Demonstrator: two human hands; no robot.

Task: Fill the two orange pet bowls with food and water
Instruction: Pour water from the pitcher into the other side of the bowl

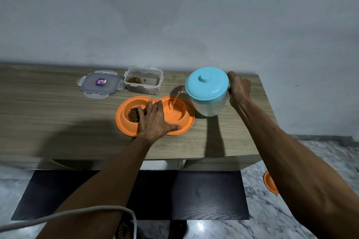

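An orange double pet bowl [124,122] lies on the wooden table. Its left cup holds brown kibble [133,115]. Its right cup [175,112] has water in it. My left hand [155,120] lies flat across the middle of the bowl, fingers spread, pressing it down. My right hand [238,89] grips the handle of a white jug with a blue lid [206,85]. The jug is tilted left, and a thin stream of water [176,99] runs from its spout into the right cup.
A clear plastic food box [143,80] with a little kibble stands behind the bowl, its lid [101,83] lying to the left. The wall runs close behind the table. A dark stool [194,196] sits below the table's front edge. Another orange dish [269,182] lies on the marble floor.
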